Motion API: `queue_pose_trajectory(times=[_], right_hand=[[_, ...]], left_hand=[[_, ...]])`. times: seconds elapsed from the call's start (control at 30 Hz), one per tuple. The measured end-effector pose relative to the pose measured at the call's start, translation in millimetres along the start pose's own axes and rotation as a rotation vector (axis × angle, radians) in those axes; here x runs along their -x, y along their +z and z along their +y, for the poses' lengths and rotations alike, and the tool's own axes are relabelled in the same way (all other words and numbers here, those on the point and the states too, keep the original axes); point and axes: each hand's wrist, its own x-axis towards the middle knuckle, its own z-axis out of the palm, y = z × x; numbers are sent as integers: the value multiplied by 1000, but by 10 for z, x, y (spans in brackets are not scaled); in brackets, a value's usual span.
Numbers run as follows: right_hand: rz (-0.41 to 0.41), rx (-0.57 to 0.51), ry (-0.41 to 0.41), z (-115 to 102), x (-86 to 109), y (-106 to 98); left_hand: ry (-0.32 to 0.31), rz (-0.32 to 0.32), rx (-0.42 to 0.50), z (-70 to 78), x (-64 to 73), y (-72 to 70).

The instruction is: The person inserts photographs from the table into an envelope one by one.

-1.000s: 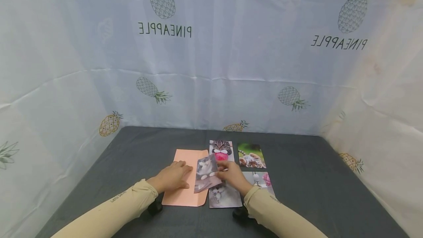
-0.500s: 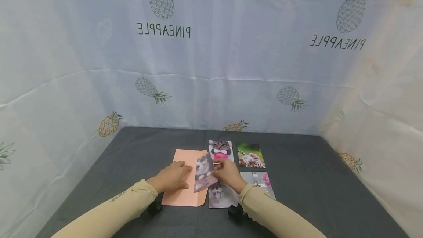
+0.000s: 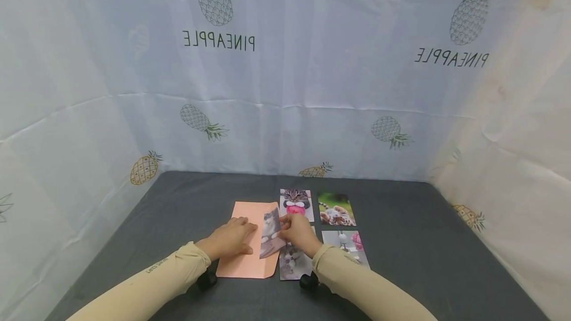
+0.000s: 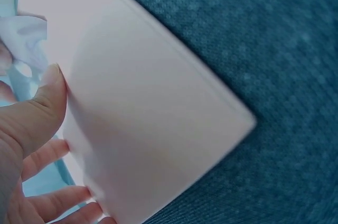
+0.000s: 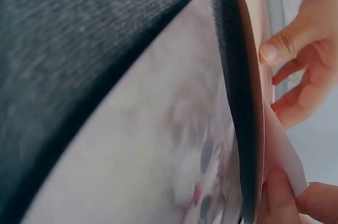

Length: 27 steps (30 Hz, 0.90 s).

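My left hand (image 3: 229, 238) rests on a peach envelope (image 3: 246, 212), its fingers laid over the paper. In the left wrist view, the thumb (image 4: 50, 94) presses on the envelope (image 4: 153, 92). Between thumb and fingers, my right hand (image 3: 300, 233) pinches a cat photo card (image 3: 269, 238) by its right side. The card is tilted and overlaps the envelope's right part. In the right wrist view, the card (image 5: 285, 152) shows beside the envelope's edge (image 5: 248, 39); I cannot tell whether any of it is inside. Under my right hand lies a kitten photo card (image 3: 293, 265), partly hidden.
Right of the envelope lie a cat photo card (image 3: 296, 204) with pink on it, a tiger cub card (image 3: 336, 210) and a card with pink flowers (image 3: 347, 244). A dark cloth (image 3: 388, 261) covers the table. White pineapple-print curtains (image 3: 285, 73) stand around it.
My right hand has moved a little left with the cat photo card, farther over the envelope. More of the flower card shows. The left hand stays in place on the envelope.
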Motion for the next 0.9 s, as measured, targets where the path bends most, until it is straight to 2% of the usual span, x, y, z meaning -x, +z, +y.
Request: queue_pose_trajectory(times=[0.2, 0.33, 0.63, 0.9], right_hand=[[2, 48, 7, -50, -21, 84], [-1, 43, 18, -74, -41, 116], [-40, -100, 144, -111, -12, 194], [-44, -139, 183, -147, 2, 235]], left_hand=[[-9, -7, 16, 2, 8, -10], [-7, -6, 14, 4, 10, -7], [-15, 3, 16, 21, 22, -10], [-11, 10, 20, 12, 15, -3]])
